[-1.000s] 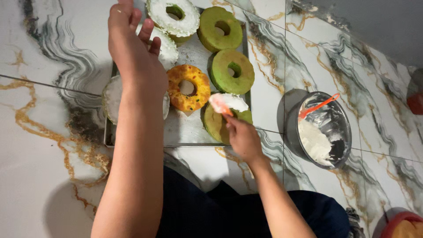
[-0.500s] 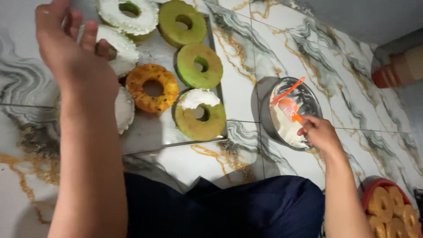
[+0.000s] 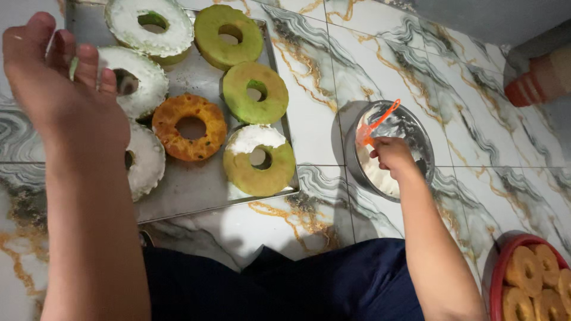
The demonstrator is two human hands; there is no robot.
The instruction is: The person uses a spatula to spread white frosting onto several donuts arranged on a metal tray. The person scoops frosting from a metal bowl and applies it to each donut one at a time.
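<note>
marble-patterned floor (image 3: 333, 65) bears a metal tray (image 3: 196, 193), steel bowl (image 3: 357, 172), perhaps a red basket (image 3: 496, 270).

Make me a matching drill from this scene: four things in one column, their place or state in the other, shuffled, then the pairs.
Things
1. orange ring cake
2. spatula
3. metal bowl
4. red tub

Places or states
A. on the floor right of the tray, white cream inside
B. at the lower right corner, brown rings in it
C. in the middle of the tray, no icing
D. orange, in the right hand over the bowl

Pairs: 1-C, 2-D, 3-A, 4-B
</note>
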